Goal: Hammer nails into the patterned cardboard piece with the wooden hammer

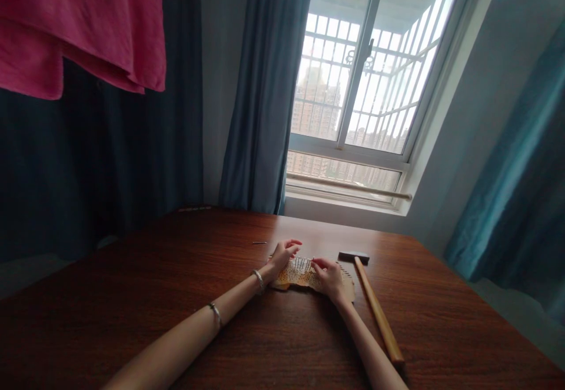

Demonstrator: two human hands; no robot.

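Note:
A tan, curved, flat piece (295,275) with a speckled yellow and white surface lies on the brown table. Thin dark upright strips, which look like nails or pins, stand in a row along its far edge. My left hand (283,253) rests at its left end, fingers apart and holding nothing that I can see. At the right part of the piece, my right hand (327,276) has thumb and forefinger pinched together near the row. Whatever is between those fingertips is too small to make out. The hands and wrists cover parts of the piece.
To the right lies a hammer (375,305) with a wooden handle and dark head. A small thin metal rod (259,242), perhaps a nail, is on the table (212,272) beyond my left hand. Blue curtains (260,113) flank a barred window; a pink cloth (101,25) hangs upper left.

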